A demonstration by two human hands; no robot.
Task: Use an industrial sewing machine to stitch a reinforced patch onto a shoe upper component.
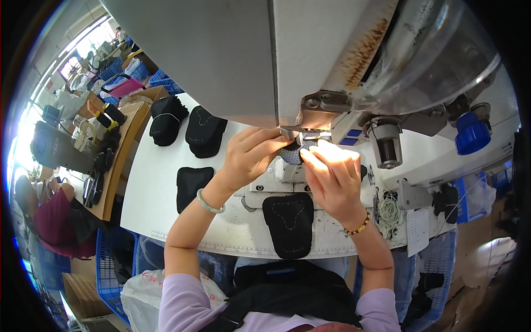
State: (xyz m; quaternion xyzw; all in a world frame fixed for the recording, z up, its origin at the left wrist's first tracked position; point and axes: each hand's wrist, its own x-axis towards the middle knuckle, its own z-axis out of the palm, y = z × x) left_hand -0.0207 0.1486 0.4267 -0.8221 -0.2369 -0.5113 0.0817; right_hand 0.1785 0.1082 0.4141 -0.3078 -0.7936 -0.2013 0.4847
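Both hands meet under the head of a white sewing machine [243, 61], in the bright light by its needle area. A small piece of dark grey fabric [290, 156] is held there. My left hand [251, 155] pinches its left side, with a pale bangle on the wrist. Closed on its right side is my right hand [334, 177], a beaded bracelet below it. The needle and the fabric's far edge are partly hidden by fingers and machine. Nearer me, a black fabric piece [287, 224] with a pale stitched outline lies on the white table [232, 235].
Left on the table are black fabric stacks [204, 133] [166, 122] and another black piece [193, 185]. Coiled pale cord [390, 210] lies at the right. A blue knob [473, 134] juts from the machine. Blue crates [113, 271] stand below the table edge.
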